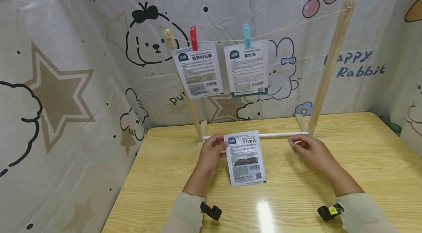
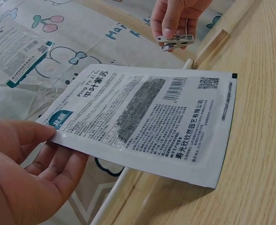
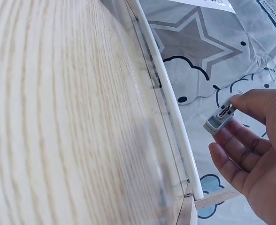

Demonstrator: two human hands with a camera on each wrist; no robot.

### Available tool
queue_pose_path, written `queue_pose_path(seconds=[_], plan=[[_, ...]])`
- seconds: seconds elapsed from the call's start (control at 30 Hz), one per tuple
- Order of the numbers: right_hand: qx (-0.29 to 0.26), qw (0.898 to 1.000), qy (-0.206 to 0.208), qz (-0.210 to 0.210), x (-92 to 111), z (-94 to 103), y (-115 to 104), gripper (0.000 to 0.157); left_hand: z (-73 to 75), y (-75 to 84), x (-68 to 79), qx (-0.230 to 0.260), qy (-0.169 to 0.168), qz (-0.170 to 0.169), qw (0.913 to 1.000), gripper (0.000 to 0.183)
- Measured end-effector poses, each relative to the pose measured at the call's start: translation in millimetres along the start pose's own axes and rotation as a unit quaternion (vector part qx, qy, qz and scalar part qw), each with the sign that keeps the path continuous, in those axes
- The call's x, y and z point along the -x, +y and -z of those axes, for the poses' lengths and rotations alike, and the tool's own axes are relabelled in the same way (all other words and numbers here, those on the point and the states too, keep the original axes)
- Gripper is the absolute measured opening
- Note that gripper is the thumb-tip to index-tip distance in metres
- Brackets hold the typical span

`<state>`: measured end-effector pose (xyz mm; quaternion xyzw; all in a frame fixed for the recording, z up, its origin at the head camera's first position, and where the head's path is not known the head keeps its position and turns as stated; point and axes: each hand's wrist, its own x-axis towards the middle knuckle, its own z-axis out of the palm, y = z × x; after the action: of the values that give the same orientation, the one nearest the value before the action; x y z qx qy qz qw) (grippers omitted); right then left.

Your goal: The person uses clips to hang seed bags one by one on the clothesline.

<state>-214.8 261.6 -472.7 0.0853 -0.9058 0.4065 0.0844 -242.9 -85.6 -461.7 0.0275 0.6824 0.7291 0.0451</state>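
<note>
Between thumb and fingers, my left hand [image 1: 210, 153] pinches a seed packet [image 1: 245, 159] by its upper left edge. The packet is held above the table, printed side towards me, as the left wrist view also shows. A grey clothespin [image 3: 220, 115] sits in the pinch of my right hand [image 1: 313, 151], off to the right of the packet. Higher up, a red clothespin [image 1: 193, 38] fastens one seed packet [image 1: 198, 70] to a thin string [image 1: 293, 26]. Beside it a blue clothespin [image 1: 247, 35] fastens another packet [image 1: 247, 67] to the same string.
The string runs between two wooden posts, the left post [image 1: 192, 114] and the right post [image 1: 331, 66]. A white rod [image 1: 283, 135] joins them low down, just behind my hands. The wooden table [image 1: 158, 189] meets a printed cloth [image 1: 99, 42] at the back.
</note>
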Motion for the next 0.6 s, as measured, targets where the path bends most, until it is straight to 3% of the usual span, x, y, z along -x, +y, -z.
queue_pose_path(seconds=[0.6], plan=[[-0.003, 1.0, 0.004, 0.013, 1.0, 10.5, -5.7, 0.027, -6.2, 9.4, -3.8, 0.02, 0.011, -0.018, 0.9996, 0.028]])
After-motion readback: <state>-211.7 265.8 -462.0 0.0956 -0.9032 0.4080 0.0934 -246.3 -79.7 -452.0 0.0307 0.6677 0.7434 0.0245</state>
